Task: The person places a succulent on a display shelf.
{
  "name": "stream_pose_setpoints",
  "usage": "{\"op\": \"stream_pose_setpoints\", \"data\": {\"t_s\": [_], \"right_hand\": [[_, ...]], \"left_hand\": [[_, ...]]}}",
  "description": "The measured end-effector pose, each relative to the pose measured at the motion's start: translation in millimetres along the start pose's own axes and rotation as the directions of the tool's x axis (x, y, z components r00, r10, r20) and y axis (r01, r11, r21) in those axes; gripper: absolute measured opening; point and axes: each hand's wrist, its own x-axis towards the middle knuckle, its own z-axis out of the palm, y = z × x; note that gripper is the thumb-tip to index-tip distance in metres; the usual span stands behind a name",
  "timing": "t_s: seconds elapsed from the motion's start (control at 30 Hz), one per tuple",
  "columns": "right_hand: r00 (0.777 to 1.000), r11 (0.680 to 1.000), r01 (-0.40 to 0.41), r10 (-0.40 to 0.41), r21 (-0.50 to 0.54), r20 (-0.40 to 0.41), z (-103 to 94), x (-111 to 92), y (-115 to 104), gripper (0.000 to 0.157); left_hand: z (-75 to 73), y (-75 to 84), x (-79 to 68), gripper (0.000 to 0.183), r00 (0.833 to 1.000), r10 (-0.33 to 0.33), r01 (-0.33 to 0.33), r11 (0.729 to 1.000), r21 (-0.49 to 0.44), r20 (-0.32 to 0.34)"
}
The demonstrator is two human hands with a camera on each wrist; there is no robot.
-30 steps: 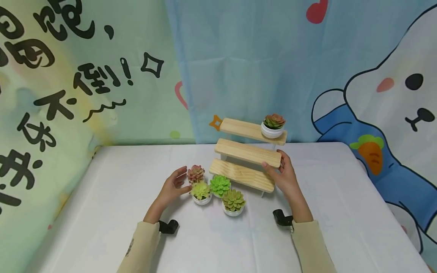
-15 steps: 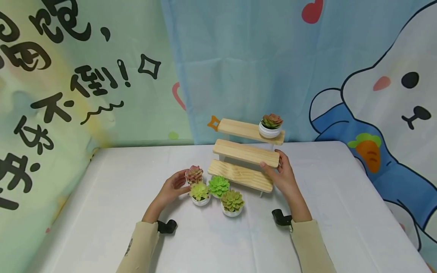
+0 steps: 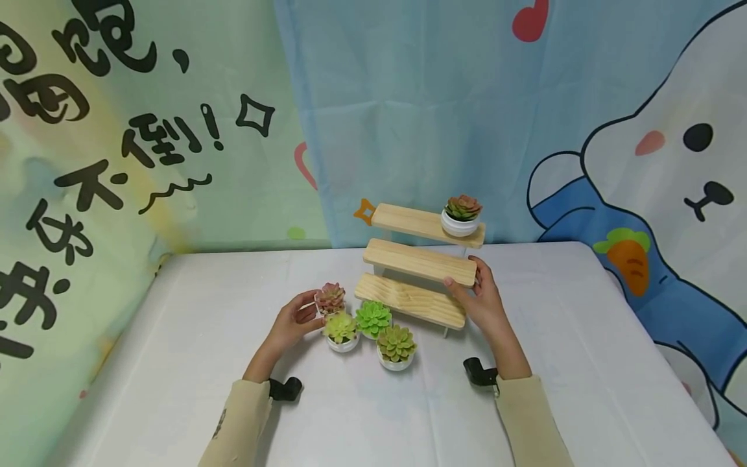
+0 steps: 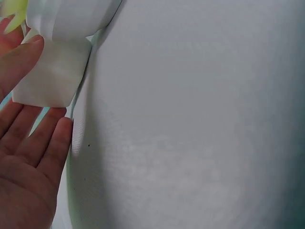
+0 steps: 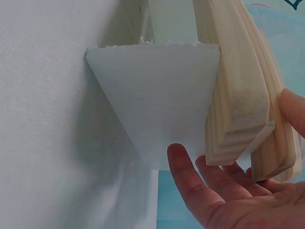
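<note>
Head view: left hand pinches the reddish succulent, right hand grips the wooden stand.
A yellow-green succulent is just beside the left thumb. Left wrist view: white pot between thumb and fingertips. Right wrist view: thumb and fingers clamped on middle board, one fingertip over white panel.

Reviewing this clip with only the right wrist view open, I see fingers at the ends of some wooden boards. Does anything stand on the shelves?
Observer: Yes, the head view shows a reddish-green succulent in a white pot toward the right end of the top shelf.
Operator: Where is the left hand?
Observer: The left hand is at the pink succulent, left of the bottom shelf.
Operator: Any other plants on the table?
Observer: Three more, near the pink one: a yellow-green succulent, a bright green succulent and an olive-green succulent.
</note>
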Motion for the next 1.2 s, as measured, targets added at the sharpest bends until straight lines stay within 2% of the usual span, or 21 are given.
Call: {"op": "stream_pose_setpoints", "data": {"t_s": [0.3, 0.5, 0.67, 0.9, 1.2], "right_hand": [[1.000, 1.000, -0.014, 0.014, 0.002, -0.005, 0.9, 0.4, 0.0, 0.083], [1.000, 1.000, -0.012, 0.012, 0.005, -0.002, 1.7, -1.1, 2.1, 0.083], [1.000, 1.000, 0.003, -0.003, 0.005, -0.008, 0.6, -1.2, 3.1, 0.082], [1.000, 1.000, 0.007, -0.007, 0.007, -0.004, -0.5, -0.5, 2.5, 0.082], [1.000, 1.000, 0.000, 0.000, 0.006, -0.004, 1.2, 1.0, 0.7, 0.083]], "left_hand": [[1.6, 2.8, -2.4, 0.060, 0.996, 0.029, -0.032, 0.999, -0.028, -0.090], [1.1, 2.9, -2.7, 0.060, 0.984, 0.030, -0.039, 0.998, -0.047, -0.178], [1.1, 5.6, -1.0, 0.059, 0.973, 0.043, -0.061, 0.995, -0.075, -0.226], [0.7, 10.8, 1.5, 0.060, 0.966, 0.031, -0.062, 0.992, -0.113, -0.255], [-1.1, 25.3, 4.4, 0.061, 0.964, 0.048, -0.074, 0.993, -0.091, -0.261]]}}
